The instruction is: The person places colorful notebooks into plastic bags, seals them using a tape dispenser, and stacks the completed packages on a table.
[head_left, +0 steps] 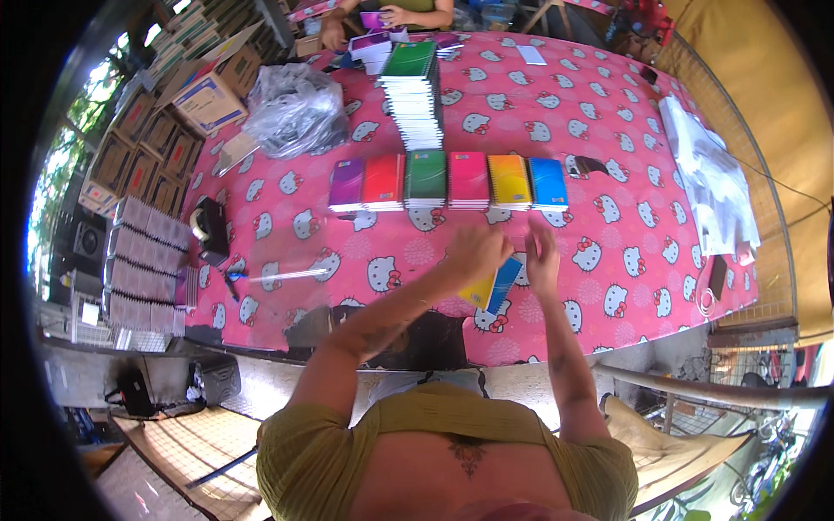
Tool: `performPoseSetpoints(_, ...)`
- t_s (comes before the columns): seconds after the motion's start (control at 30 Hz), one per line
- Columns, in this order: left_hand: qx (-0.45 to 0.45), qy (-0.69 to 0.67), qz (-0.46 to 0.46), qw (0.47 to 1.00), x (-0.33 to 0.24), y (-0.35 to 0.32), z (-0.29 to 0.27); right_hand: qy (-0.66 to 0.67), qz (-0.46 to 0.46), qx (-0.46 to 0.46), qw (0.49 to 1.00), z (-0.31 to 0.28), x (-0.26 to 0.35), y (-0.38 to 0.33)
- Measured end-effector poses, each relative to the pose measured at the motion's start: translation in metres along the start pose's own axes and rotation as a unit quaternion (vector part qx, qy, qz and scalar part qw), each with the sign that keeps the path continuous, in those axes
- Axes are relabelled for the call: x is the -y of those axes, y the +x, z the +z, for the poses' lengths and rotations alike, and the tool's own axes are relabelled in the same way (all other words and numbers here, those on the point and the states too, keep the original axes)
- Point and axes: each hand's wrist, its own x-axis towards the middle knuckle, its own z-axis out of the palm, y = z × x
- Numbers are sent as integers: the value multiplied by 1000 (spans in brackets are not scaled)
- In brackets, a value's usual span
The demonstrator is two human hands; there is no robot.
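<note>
Just in front of me, a yellow spiral notebook (477,294) and a blue spiral notebook (503,289) are fanned at a tilt, overlapping. My left hand (479,253) is closed over their upper ends, which it hides. My right hand (543,253) is just right of the blue notebook, its fingers bent and smeared; whether it touches the notebook is unclear. Beyond my hands runs a row of short notebook stacks: purple (347,181), red (383,180), green (426,177), pink (467,178), yellow (509,180) and blue (547,181).
A tall notebook pile (412,104) rises behind the row. Left are a tape dispenser (209,231), clear plastic bags (297,108), stacked notebooks (143,269) and cardboard boxes (143,148). White plastic sheets (708,178) lie right. Across the table, another person's hands (395,16) handle notebooks.
</note>
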Motion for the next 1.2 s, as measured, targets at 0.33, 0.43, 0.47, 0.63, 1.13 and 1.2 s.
performPoseSetpoints(0.33, -234, 243, -54, 940, 211, -28, 25, -341, -316, 146, 873, 71, -12, 48)
performPoseSetpoints(0.43, -200, 154, 8, 968, 226, -51, 15, -372, -348, 157, 846, 32, 16, -52)
performPoseSetpoints(0.47, -223, 99, 15, 970, 199, -55, 13, -314, -292, 186, 884, 18, 15, -87)
performPoseSetpoints(0.63, -188, 23, 191, 963, 48, -113, 68, -32, 65, 57, 996, 10, -24, -61)
performPoseSetpoints(1.13, -260, 1, 37, 965, 112, -3, -28, 148, -32, 52, 987, -20, -27, 11)
performPoseSetpoints(1.2, -258, -7, 28, 966, 73, -10, -65, 35, -140, 144, 979, -15, -48, -12)
